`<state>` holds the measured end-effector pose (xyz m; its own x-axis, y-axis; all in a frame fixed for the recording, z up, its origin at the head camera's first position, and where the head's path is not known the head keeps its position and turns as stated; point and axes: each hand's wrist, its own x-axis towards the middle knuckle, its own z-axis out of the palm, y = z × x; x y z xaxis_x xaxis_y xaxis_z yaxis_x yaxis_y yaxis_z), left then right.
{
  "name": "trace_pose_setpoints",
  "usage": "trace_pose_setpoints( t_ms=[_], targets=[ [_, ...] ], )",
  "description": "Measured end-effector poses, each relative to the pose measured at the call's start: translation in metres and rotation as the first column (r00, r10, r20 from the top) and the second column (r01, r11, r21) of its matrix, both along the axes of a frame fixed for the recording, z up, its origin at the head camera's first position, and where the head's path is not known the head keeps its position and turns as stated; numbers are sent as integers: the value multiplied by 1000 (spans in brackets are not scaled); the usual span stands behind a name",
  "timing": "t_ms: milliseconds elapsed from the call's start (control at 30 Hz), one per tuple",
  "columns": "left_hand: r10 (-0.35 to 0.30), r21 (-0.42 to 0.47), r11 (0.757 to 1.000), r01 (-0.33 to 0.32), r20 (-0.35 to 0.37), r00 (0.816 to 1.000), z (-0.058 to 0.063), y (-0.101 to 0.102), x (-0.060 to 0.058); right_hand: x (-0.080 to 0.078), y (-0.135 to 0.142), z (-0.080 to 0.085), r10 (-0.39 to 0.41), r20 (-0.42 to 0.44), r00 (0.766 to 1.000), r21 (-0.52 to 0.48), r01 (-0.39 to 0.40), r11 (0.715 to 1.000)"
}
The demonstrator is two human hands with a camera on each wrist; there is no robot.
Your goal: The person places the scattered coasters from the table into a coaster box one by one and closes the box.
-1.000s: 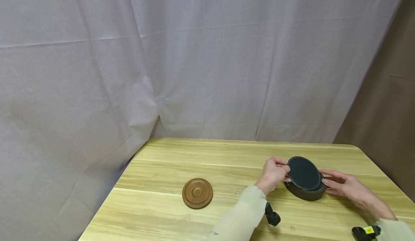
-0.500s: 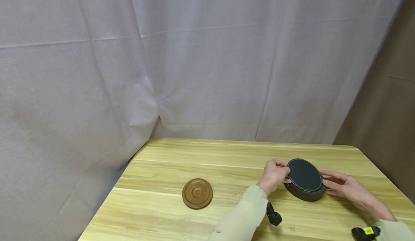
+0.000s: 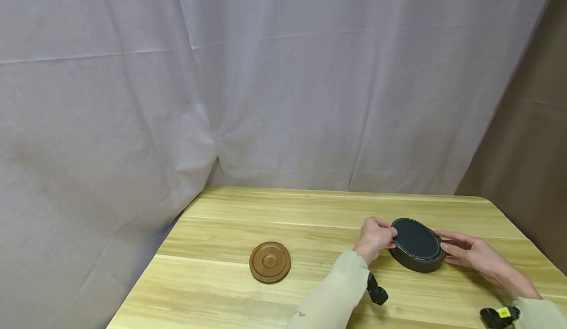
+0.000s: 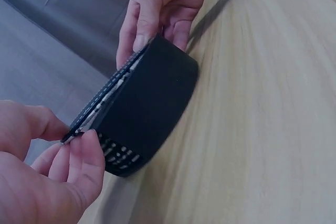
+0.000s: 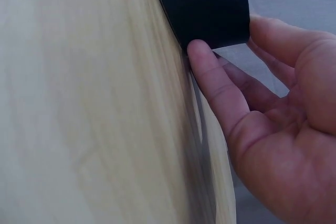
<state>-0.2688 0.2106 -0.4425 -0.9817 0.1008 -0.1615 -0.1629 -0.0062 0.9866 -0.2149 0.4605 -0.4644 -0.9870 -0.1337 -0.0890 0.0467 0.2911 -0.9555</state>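
A black round coaster (image 3: 415,238) with a stitched edge lies slightly tilted at the top of a round black coaster holder (image 3: 413,262), on the table's right side. My left hand (image 3: 374,236) pinches the coaster's left edge between thumb and fingers. In the left wrist view a narrow gap shows under this coaster (image 4: 113,85), and stitched edges appear in the holder's side cutout (image 4: 119,151). From the right, my right hand (image 3: 476,257) grips the holder's side, thumb near the upper rim. The right wrist view shows one fingertip (image 5: 199,51) low on the holder's wall.
A brown wooden disc (image 3: 269,262) with ring grooves lies flat on the wooden table (image 3: 212,289), well left of the hands. Grey cloth (image 3: 283,98) hangs behind the table, and brown cloth (image 3: 527,171) hangs at the right.
The coaster has sunk a little toward the holder and tilts less. My left hand has shifted slightly with it. The right hand and the wooden disc stay nearly where they were.
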Motion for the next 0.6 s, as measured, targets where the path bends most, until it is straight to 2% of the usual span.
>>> trace_pose_setpoints(
  t_ms=[200,400,600],
  targets=[
    [37,-25,999,-37,-1,999,-3,3,1,0,0,-1,16,-11,1000,-14,-16,1000],
    [58,-46,997,-59,-22,998,2,6,1,-1,-1,1,15,6,1000,-9,-14,1000],
    [27,-133,991,-31,-32,999,5,6,2,1,0,3,10,4,1000,7,-10,1000]
  ],
)
